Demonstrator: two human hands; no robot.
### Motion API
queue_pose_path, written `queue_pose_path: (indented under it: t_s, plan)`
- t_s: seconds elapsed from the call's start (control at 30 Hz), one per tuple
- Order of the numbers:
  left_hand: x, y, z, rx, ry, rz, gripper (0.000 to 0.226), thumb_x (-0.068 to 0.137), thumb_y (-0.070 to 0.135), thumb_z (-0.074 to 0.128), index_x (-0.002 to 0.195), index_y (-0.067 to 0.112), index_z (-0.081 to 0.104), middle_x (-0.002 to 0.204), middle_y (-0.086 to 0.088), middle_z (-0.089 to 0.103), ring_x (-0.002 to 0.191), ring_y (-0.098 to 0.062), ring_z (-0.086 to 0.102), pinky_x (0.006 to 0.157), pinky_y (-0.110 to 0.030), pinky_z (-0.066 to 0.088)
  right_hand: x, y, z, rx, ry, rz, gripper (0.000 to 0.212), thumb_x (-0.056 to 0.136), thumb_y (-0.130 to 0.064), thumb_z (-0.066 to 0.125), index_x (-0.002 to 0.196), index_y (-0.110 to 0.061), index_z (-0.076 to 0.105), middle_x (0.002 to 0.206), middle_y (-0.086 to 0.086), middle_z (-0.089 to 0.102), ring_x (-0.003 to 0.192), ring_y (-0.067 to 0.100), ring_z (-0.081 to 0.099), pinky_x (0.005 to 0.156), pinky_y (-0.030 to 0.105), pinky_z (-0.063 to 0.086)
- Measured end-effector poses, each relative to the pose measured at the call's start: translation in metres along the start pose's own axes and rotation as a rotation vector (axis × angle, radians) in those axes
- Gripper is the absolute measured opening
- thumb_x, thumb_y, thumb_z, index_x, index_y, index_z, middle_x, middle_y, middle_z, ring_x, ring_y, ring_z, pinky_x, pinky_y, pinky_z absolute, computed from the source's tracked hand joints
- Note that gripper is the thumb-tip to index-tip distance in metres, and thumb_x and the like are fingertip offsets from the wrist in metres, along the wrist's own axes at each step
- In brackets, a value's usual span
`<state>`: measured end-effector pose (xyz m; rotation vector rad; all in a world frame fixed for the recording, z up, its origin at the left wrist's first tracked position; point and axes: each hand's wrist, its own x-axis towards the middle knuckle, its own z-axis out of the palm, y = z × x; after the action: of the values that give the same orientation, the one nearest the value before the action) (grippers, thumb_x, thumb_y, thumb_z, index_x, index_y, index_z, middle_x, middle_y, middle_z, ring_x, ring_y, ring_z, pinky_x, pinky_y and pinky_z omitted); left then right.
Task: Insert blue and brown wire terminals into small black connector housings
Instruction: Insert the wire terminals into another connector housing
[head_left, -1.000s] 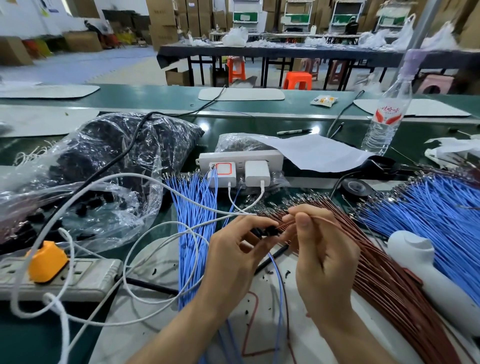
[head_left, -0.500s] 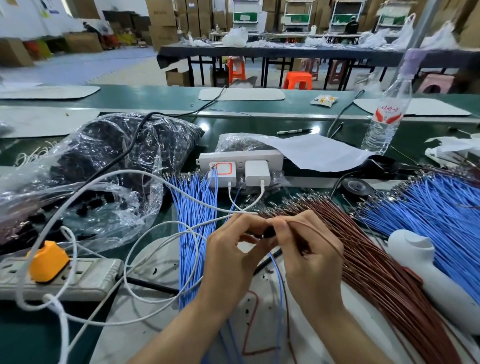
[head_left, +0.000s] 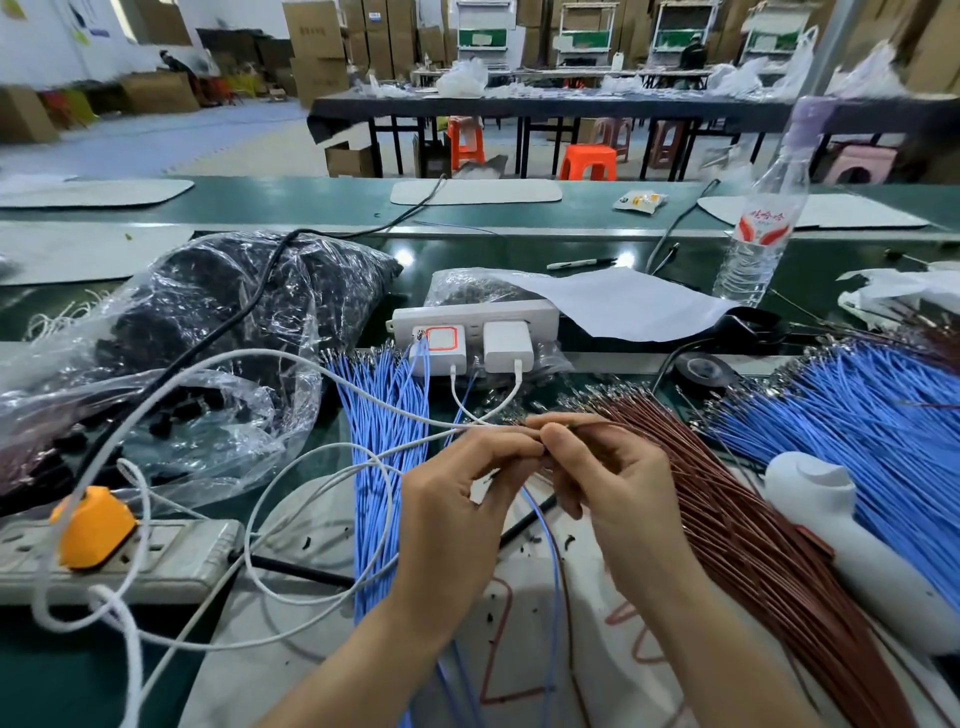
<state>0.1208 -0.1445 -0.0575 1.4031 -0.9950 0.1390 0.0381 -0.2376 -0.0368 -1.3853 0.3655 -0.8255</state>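
black connector housing, hidden, we judge pinched in our left hand (head_left: 457, 499), blue wire (head_left: 554, 582) trailing to 6 o'clock. at its 3 o'clock our right hand (head_left: 618, 483) pinches a brown wire (head_left: 592, 423). insertion seems underway; next, a straight push until the terminal seats.

Close together, left grip (head_left: 457, 519) and right grip (head_left: 618, 483), fingers curled, fingertips (head_left: 524, 449) meeting in a pinch

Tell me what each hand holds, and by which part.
The right hand pinches a brown wire near its tip. The left hand pinches a mostly hidden dark part, likely the housing; a blue wire hangs below.
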Motion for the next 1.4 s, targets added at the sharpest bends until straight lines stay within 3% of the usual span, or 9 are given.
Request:
queue_pose_path:
  t_s: [0.27, 0.47, 0.63, 0.77, 0.9, 1.03, 1.2, 1.33, 1.4]
  plan:
    - [0.004, -0.004, -0.007, 0.127, 0.201, -0.013, 0.035, 0.086, -0.011, 0.053, 0.091, 0.017, 0.074, 0.096, 0.007, 0.067, 0.089, -0.003, 0.064, 0.081, -0.013, 0.048, 0.013, -0.038, -0.039, 0.355, 0.528, -0.044, 0.017, 0.083, -0.033, 0.065, 0.075, -0.018, 0.065, 0.054, -0.008, 0.056, 0.043, 0.004, 0.047, 0.041, 0.015, 0.039]
    - [0.010, 0.000, -0.006, 0.008, 0.377, -0.296, 0.042, 0.095, -0.003, 0.047, 0.112, 0.035, 0.056, 0.119, 0.018, 0.046, 0.105, -0.010, 0.054, 0.090, -0.029, 0.046, 0.019, -0.042, -0.044, 0.130, 0.789, -0.310, 0.020, 0.099, -0.023, 0.050, 0.080, -0.019, 0.054, 0.049, -0.011, 0.049, 0.038, 0.006, 0.041, 0.038, 0.019, 0.032]
    - [0.010, -0.002, -0.006, 0.018, 0.421, -0.320, 0.057, 0.088, -0.001, 0.048, 0.140, 0.018, 0.038, 0.147, 0.021, 0.020, 0.133, -0.015, 0.037, 0.109, -0.047, 0.035, 0.024, -0.035, -0.056, 0.303, 0.888, -0.233, 0.021, 0.101, -0.019, 0.042, 0.083, -0.018, 0.051, 0.074, -0.005, 0.060, 0.049, 0.011, 0.058, 0.056, 0.023, 0.051]
    - [0.009, 0.005, -0.006, 0.114, 0.410, -0.233, 0.056, 0.070, 0.001, 0.043, 0.116, 0.033, 0.050, 0.148, 0.007, 0.021, 0.131, -0.032, 0.035, 0.104, -0.041, 0.040, 0.026, -0.036, -0.068, 0.380, 0.970, -0.202, 0.020, 0.102, -0.017, 0.037, 0.087, -0.016, 0.049, 0.073, 0.004, 0.059, 0.050, 0.012, 0.061, 0.063, 0.025, 0.054]
    - [0.002, 0.011, -0.004, 0.163, 0.341, 0.052, 0.041, 0.073, 0.000, 0.046, 0.106, 0.024, 0.052, 0.122, 0.011, 0.044, 0.083, -0.017, 0.052, 0.069, -0.021, 0.042, 0.022, -0.035, -0.059, 0.199, 0.840, -0.278, 0.022, 0.101, -0.017, 0.037, 0.088, -0.019, 0.054, 0.052, -0.006, 0.054, 0.040, 0.012, 0.048, 0.043, 0.022, 0.042]
    - [-0.006, 0.014, 0.002, 0.135, 0.135, 0.138, 0.021, 0.086, 0.017, 0.050, 0.105, 0.021, 0.058, 0.086, 0.006, 0.060, 0.047, 0.003, 0.040, 0.049, -0.013, 0.034, 0.010, -0.028, -0.032, -0.109, 0.371, -0.316, 0.024, 0.101, -0.017, 0.041, 0.086, -0.024, 0.058, 0.058, -0.001, 0.058, 0.040, 0.009, 0.046, 0.036, 0.019, 0.036]
    - [-0.004, 0.010, 0.002, 0.034, -0.156, 0.023, 0.030, 0.082, 0.017, 0.053, 0.109, 0.026, 0.062, 0.077, 0.013, 0.065, 0.064, 0.001, 0.064, 0.062, -0.012, 0.051, -0.011, -0.003, 0.008, -0.530, 0.054, -0.555, 0.015, 0.094, -0.025, 0.050, 0.094, -0.020, 0.065, 0.074, -0.015, 0.064, 0.062, 0.004, 0.063, 0.055, 0.020, 0.052]
    - [-0.003, 0.008, 0.000, -0.071, -0.211, 0.006, 0.026, 0.090, 0.005, 0.059, 0.115, 0.014, 0.061, 0.090, 0.004, 0.072, 0.080, -0.006, 0.071, 0.072, -0.016, 0.054, -0.012, 0.000, 0.007, -0.522, 0.135, -0.595, 0.018, 0.093, -0.028, 0.053, 0.108, -0.022, 0.061, 0.078, -0.015, 0.066, 0.068, 0.001, 0.066, 0.057, 0.027, 0.056]
    - [-0.003, 0.008, 0.000, -0.118, -0.218, -0.027, 0.028, 0.091, 0.008, 0.060, 0.118, 0.014, 0.060, 0.091, -0.001, 0.072, 0.082, -0.012, 0.071, 0.073, -0.022, 0.056, -0.011, -0.001, 0.006, -0.541, 0.169, -0.644, 0.027, 0.093, -0.027, 0.055, 0.119, -0.022, 0.054, 0.077, -0.020, 0.062, 0.067, -0.002, 0.064, 0.058, 0.019, 0.053]
